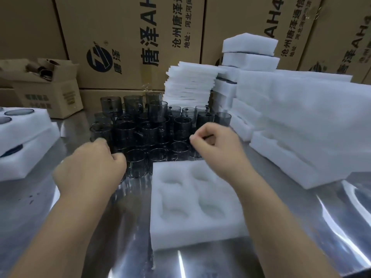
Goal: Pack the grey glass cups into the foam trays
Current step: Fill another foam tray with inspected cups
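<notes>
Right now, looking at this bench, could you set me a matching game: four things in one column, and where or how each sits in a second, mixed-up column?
Column one:
1. empty foam tray
2. grey glass cups
3. small cardboard box
4. stack of thin foam sheets

Column two:
A. back left, flaps open
B. closest in front, four wells unfilled
C. clustered in the middle, dark and see-through
D. piled behind the cups, right of centre

Pairs: 1-B; 2-C; 3-A; 4-D

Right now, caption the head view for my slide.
Left hand and right hand hover over grey glass cups behind an empty foam tray.
</notes>
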